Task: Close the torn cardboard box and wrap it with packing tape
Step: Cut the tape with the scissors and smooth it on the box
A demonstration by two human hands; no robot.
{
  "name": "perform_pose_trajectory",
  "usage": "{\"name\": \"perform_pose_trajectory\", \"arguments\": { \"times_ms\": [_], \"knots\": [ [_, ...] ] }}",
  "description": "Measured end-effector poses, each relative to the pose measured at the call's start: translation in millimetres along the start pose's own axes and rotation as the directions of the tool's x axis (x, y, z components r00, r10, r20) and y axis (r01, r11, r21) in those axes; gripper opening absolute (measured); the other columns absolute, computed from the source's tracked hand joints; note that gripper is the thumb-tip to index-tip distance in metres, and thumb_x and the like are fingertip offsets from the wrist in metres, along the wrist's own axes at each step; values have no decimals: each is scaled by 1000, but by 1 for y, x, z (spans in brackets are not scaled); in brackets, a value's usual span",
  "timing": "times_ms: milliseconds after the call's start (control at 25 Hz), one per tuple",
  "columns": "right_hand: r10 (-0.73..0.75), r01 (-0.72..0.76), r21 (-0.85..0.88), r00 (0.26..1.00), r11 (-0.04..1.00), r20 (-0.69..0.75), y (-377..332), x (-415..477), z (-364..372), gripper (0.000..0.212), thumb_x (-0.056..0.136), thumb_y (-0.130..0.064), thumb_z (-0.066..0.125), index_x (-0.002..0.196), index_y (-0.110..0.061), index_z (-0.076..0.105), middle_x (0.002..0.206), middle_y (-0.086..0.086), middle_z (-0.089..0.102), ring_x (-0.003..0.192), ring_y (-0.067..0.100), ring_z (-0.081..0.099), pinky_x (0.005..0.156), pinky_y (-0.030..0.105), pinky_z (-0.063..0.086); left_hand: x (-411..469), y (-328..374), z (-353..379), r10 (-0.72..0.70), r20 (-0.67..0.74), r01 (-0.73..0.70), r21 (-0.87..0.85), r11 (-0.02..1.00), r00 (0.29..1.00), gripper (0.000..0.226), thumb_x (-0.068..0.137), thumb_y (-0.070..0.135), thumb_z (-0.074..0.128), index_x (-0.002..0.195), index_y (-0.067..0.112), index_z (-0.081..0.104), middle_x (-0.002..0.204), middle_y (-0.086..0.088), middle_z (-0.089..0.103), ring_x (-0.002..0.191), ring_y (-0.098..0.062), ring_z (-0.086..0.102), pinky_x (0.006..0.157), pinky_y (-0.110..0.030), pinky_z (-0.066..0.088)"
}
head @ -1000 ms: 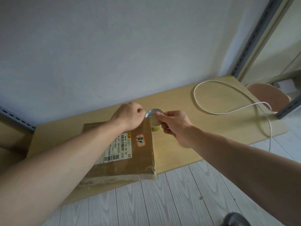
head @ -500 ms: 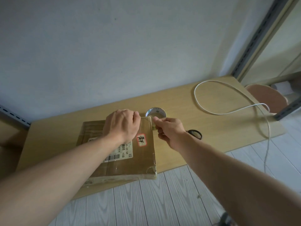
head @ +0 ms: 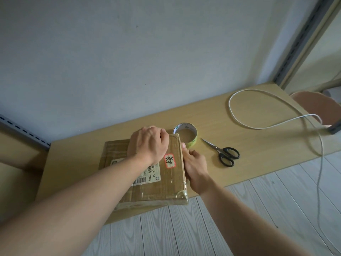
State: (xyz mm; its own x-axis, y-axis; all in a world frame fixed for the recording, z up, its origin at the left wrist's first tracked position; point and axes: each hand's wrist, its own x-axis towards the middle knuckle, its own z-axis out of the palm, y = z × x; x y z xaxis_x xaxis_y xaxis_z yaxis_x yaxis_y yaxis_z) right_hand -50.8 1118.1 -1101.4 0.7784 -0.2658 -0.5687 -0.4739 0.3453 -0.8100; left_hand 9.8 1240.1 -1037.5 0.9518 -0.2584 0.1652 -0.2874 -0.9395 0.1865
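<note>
Your left hand [head: 148,144] presses flat, fingers curled, on the cardboard box [head: 147,183]. Your right hand [head: 195,166] lies against its right edge, fingers loose, grasping nothing; the tape roll [head: 185,134] sits just beyond

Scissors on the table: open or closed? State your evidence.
Closed: the scissors lie flat with blades together in one point, handles side by side.

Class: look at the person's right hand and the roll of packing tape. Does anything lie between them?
Nothing visible does. The right hand presses the cardboard box's right side, and the tape roll stands just beyond its fingertips. The scissors lie off to the right.
</note>
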Motion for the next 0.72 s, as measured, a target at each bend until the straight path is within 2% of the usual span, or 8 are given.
{"name": "perform_pose_trajectory", "arguments": {
  "times_ms": [80, 160, 240, 360, 440, 520, 600, 720],
  "knots": [
    [-297, 293, -54, 951, 955, -83, -8, 0, 2, 29, 100, -38, 53, 91, -13, 65, 82, 5, 70, 67, 16, 63, 63, 30, 52, 0, -2, -2, -2, 3, 2, -1, 1000, 1000, 49, 99, 31, 37, 58, 10, 52, 64, -1, 56, 58, -23, 51, 54, -31, 29],
    [-474, 473, -46, 880, 880, -24, -24, 7, 1, 36, 104, -36, 43, 94, -15, 71, 89, 3, 73, 81, 17, 66, 73, 29, 52, -1, 1, 0, 13, -6, -13, -1, 1000, 1000, 49, 99, 32, 36, 58, 11, 52, 65, 2, 54, 58, -20, 49, 50, -29, 25],
    [-364, 373, -11, 913, 928, 184, -41, 12, 8, 53, 106, -42, 35, 88, -13, 75, 83, 0, 73, 80, 13, 67, 71, 24, 51, 1, 1, -1, -5, 3, 5, 16, 1000, 1000, 48, 99, 32, 37, 58, 12, 50, 68, 1, 55, 61, -23, 49, 53, -31, 28],
    [-93, 153, -191, 953, 970, 290, -57, 29, 26, 60, 99, -58, 36, 64, -20, 65, 68, 0, 60, 70, 18, 56, 67, 30, 44, -1, 3, -3, -35, -6, 35, -7, 999, 999, 48, 100, 31, 37, 55, 15, 40, 67, 0, 50, 63, -26, 47, 61, -33, 30],
    [-9, 79, -266, 966, 961, 257, -64, 42, 35, 43, 95, -47, 50, 62, -21, 55, 69, 3, 54, 70, 21, 51, 67, 33, 41, 1, 2, -2, -55, -6, 54, -4, 999, 998, 48, 100, 31, 37, 54, 17, 37, 67, -1, 50, 63, -26, 48, 61, -33, 32],
    [-5, 43, -176, 977, 984, 211, -58, 47, 40, 36, 93, -35, 56, 60, -20, 51, 65, 2, 53, 64, 20, 50, 64, 34, 40, 2, -1, -1, -54, 7, 54, -8, 999, 999, 48, 99, 32, 36, 54, 15, 39, 67, -2, 55, 63, -27, 51, 61, -33, 34],
    [-60, 67, -43, 988, 997, 139, -49, 47, 39, 39, 94, -29, 54, 57, -20, 44, 54, -2, 44, 52, 14, 42, 56, 30, 36, 2, 0, 0, -40, 3, 40, -16, 999, 999, 48, 98, 32, 35, 55, 13, 42, 68, -2, 58, 63, -26, 53, 61, -33, 36],
    [-113, 116, -52, 991, 992, 66, -43, 48, 41, 39, 96, -24, 50, 61, -19, 34, 51, -3, 32, 45, 13, 29, 42, 23, 27, 4, -4, 4, -52, -5, 52, -8, 999, 999, 45, 98, 32, 36, 61, 12, 52, 72, -1, 61, 64, -25, 50, 63, -33, 36]
  ]
}}
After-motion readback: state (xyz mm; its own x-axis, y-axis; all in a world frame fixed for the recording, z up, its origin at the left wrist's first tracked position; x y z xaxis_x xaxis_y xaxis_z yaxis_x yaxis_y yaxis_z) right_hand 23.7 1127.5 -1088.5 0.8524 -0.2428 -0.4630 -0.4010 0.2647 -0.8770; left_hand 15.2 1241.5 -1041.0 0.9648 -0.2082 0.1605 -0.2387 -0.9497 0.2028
